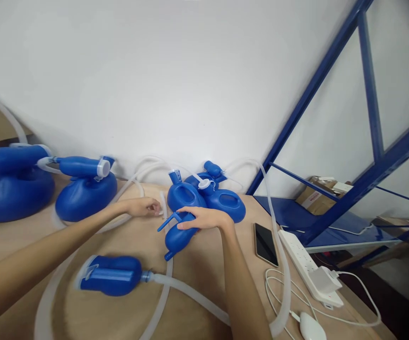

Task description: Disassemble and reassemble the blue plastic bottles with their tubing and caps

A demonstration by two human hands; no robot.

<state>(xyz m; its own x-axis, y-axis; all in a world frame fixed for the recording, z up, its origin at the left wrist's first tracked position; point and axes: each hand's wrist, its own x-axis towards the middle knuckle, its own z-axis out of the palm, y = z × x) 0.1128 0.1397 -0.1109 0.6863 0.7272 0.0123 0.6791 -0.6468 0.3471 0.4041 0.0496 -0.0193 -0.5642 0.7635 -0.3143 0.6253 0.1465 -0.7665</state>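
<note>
My right hand (204, 218) is wrapped over a small blue plastic urinal cup (179, 237), whose narrow nozzle points down towards me and whose thin blue handle sticks out to the left. Curled fingers of my left hand (146, 207) are close against a short upright stretch of translucent tube (163, 204); what they pinch is too small to make out. Just behind my right hand stand blue urinal jugs (185, 196) with oval grips, one with a white cap (204, 183). Nearer to me lies another blue cup (111, 275), on its side and joined to a long tube (193, 295).
Two larger blue jugs (86, 198) with cups on top stand at the left. On the right are a phone (265, 244), a white power strip (308, 267) with a charger and cables, and a blue metal rack (313, 94). Tubes loop across the table (94, 321).
</note>
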